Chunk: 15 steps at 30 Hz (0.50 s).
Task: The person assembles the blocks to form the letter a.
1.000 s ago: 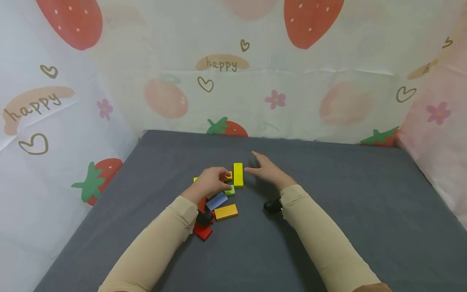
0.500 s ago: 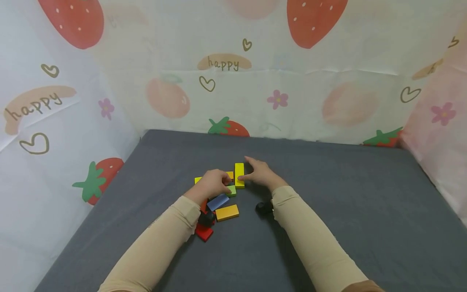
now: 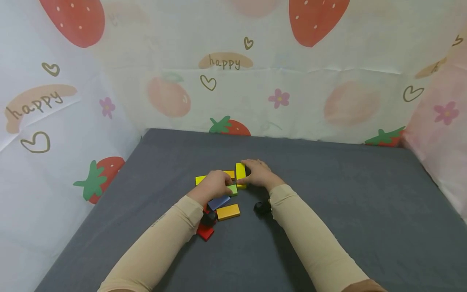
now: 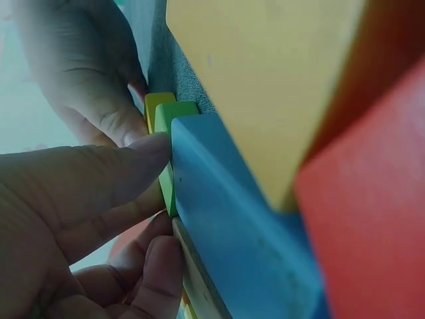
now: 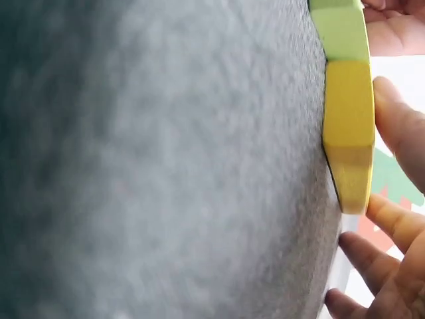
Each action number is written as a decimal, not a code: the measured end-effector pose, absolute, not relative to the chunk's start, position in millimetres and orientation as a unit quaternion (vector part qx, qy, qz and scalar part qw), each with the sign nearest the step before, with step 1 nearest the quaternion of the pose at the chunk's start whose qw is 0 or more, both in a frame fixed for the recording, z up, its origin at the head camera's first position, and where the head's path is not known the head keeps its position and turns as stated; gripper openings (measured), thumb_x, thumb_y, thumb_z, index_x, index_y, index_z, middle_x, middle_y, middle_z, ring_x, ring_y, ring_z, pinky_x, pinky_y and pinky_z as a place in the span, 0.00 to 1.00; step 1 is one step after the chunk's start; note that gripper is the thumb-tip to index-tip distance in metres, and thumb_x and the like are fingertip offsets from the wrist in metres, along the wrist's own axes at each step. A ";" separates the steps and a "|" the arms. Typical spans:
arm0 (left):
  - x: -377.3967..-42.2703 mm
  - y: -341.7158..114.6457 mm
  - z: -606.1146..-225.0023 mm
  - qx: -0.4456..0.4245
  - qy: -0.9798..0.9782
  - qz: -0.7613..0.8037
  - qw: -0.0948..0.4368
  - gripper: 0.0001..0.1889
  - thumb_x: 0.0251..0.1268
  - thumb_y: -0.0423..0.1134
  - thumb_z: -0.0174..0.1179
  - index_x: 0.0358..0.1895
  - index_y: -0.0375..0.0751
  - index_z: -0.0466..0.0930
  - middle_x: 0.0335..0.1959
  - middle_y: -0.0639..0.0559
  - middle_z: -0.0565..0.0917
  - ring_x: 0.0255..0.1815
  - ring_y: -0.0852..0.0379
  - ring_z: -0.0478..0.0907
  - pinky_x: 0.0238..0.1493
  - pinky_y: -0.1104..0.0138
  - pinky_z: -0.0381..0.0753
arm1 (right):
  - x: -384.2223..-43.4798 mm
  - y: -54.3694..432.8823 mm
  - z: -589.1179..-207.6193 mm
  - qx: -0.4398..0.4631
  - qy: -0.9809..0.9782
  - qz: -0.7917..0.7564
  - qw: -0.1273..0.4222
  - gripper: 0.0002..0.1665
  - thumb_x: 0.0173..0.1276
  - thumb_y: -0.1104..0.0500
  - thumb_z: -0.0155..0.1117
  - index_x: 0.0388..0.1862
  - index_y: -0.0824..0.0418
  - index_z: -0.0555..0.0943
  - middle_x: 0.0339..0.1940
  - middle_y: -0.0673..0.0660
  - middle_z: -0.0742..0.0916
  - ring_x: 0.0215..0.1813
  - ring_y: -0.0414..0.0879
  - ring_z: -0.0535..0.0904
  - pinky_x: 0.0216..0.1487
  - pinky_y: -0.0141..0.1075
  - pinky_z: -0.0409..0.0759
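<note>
My left hand is bent over a light green block. In the left wrist view its thumb presses the green block's top edge, with a finger against the block farther along. Across from it, my right hand is at a long yellow block lying flat. Its thumb and forefinger touch that block at separate spots, as the right wrist view shows, while the other fingers spread past it. The yellow block abuts the green one. A blue block lies beside the green block.
An amber block and a red block lie nearer, partly under the left forearm. Behind the left hand are an orange block and another yellow piece. Grey cloth covers the table; printed curtains stand around it.
My right hand has moved left onto the long yellow block, its thumb and forefinger now against it. The left hand has stayed by the green block. The view has shifted slightly.
</note>
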<state>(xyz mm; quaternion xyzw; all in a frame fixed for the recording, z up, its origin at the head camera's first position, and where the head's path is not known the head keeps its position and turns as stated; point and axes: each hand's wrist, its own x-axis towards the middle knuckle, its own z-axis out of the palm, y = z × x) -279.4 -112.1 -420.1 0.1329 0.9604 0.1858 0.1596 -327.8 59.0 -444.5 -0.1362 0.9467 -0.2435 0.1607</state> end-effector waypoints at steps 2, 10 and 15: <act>-278.7 -111.4 -419.6 0.137 0.961 0.182 0.156 0.10 0.59 0.39 0.69 0.42 0.42 0.86 0.37 0.52 0.86 0.34 0.57 0.76 0.42 0.64 0.78 | -326.5 60.1 -443.3 -0.128 0.944 -0.260 0.160 0.48 0.61 0.43 0.71 0.75 0.53 0.62 0.77 0.57 0.65 0.80 0.61 0.48 0.76 0.58 0.49; -274.5 -107.6 -416.5 0.144 0.962 0.189 0.139 0.08 0.56 0.36 0.70 0.37 0.43 0.81 0.32 0.52 0.82 0.33 0.56 0.74 0.40 0.65 0.76 | -321.0 63.9 -438.9 -0.133 0.932 -0.303 0.148 0.43 0.56 0.48 0.76 0.68 0.57 0.69 0.62 0.57 0.77 0.65 0.56 0.65 0.64 0.50 0.69; -272.2 -105.4 -416.2 0.151 0.961 0.193 0.129 0.09 0.55 0.34 0.70 0.36 0.43 0.80 0.32 0.52 0.82 0.33 0.56 0.74 0.40 0.65 0.76 | -320.3 68.1 -438.0 -0.149 0.941 -0.272 0.137 0.46 0.55 0.47 0.76 0.69 0.59 0.69 0.63 0.58 0.76 0.63 0.56 0.66 0.64 0.48 0.68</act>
